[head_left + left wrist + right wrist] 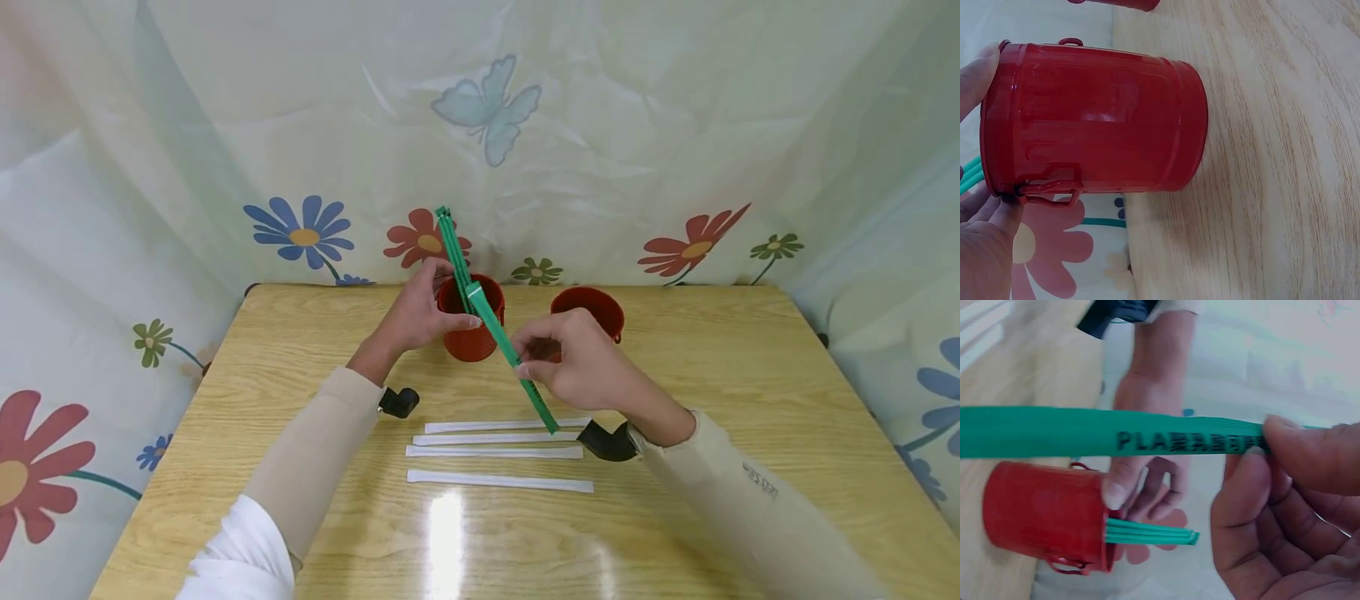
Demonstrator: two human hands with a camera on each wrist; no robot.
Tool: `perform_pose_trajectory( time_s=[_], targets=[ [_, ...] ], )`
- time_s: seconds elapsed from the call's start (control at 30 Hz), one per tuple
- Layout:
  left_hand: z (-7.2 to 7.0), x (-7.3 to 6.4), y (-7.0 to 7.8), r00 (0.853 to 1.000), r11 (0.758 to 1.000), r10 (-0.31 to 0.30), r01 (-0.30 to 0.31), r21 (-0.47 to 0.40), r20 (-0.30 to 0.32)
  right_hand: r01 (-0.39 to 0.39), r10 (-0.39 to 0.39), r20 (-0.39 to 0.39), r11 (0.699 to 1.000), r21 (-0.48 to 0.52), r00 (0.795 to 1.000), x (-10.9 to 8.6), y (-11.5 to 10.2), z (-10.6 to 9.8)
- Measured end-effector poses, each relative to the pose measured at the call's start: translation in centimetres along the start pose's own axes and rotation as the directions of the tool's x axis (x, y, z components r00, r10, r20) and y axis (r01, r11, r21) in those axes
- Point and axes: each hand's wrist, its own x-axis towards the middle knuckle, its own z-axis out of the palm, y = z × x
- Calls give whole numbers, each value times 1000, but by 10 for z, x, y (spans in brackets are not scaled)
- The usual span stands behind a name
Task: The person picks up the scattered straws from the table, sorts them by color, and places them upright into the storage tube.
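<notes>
My left hand (422,312) grips the rim of a small red bucket (470,343) with handles on its side, thumb at the front and fingers behind. Several green wrapped straws (453,242) stand leaning in that bucket, their lower ends hidden inside. Between thumb and forefinger, my right hand (585,364) pinches another green wrapped straw (1054,432), printed with "PLA" and other characters. This straw slants in the air, its upper end overlapping the bucket's mouth in the head view and its lower end above the white straws.
A second red bucket (600,307) stands to the right, partly behind my right hand. Several white wrapped straws (495,481) lie roughly parallel on the wooden table (300,533). A flowered curtain (600,150) hangs behind the table and along its sides.
</notes>
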Motion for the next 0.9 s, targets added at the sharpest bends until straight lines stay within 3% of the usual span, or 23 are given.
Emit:
perform_pose_trajectory(
  time_s=[0.17,0.3,0.53,0.77,0.9],
  targets=[
    [0,0,-1,1000,1000,-24,24,19,1,1,12,-130,995,103,991,9,-5,-5],
    [0,-1,-1,1000,999,-29,29,21,1,19,17,-233,988,153,972,17,-10,-9],
    [-1,0,0,999,999,-53,53,-2,-4,48,13,-377,987,152,926,39,-13,-15],
    [0,3,-2,998,998,-67,67,-5,-8,72,-6,-440,989,133,898,61,-12,-19],
    [-1,2,-2,999,999,-51,51,4,-14,105,-37,-497,988,110,867,74,-10,-18]
  ],
)
